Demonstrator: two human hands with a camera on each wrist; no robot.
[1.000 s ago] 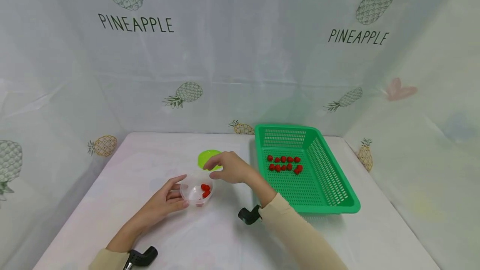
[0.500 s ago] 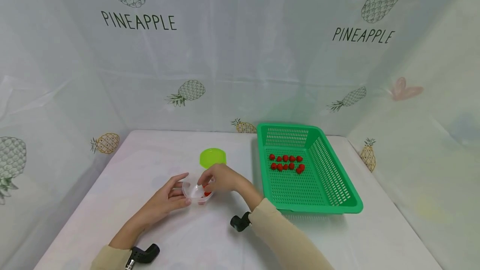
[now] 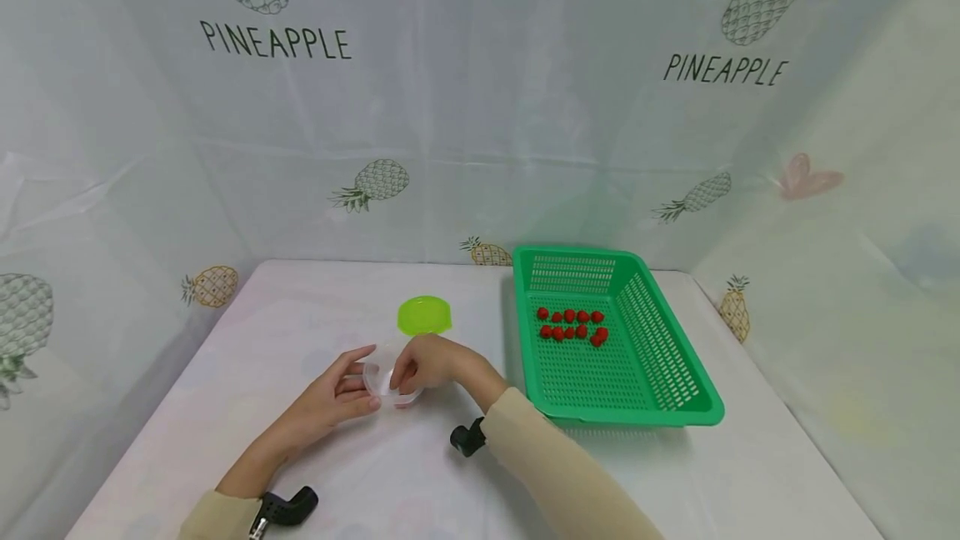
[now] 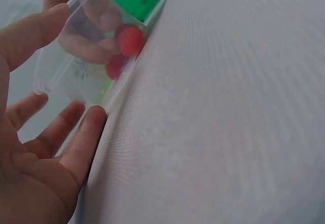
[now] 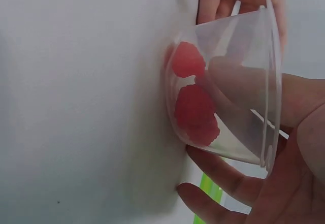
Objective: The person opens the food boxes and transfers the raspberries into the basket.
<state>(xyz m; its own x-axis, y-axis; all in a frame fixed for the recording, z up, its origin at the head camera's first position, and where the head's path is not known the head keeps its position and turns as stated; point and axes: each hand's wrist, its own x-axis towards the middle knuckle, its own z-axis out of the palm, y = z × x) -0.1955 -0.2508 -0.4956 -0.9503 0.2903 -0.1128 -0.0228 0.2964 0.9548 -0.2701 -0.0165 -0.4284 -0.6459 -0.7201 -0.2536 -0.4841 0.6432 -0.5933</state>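
A small clear plastic container [image 3: 379, 382] stands on the white-covered table in the head view. My left hand [image 3: 330, 394] holds its left side, thumb at the near edge and fingers spread behind. In the right wrist view red raspberries [image 5: 195, 104] lie on the container's bottom, seen through the wall. My right hand [image 3: 433, 361] reaches over the rim. Its thumb and one finger are inside, their tips right beside one raspberry [image 5: 188, 60]; whether they pinch it is unclear. The other right fingers stay outside the wall.
Behind the container lies a lime-green lid [image 3: 424, 315]. To the right stands a green perforated basket [image 3: 522, 332] with two rows of raspberries [image 3: 581, 332] on its bottom. A white sheet printed with pineapples [image 3: 381, 179] hangs behind the table.
My right hand has come down from above the container, and its fingers have gone inside, shifting slightly left. The lid is now fully uncovered. My left hand keeps its place on the container.
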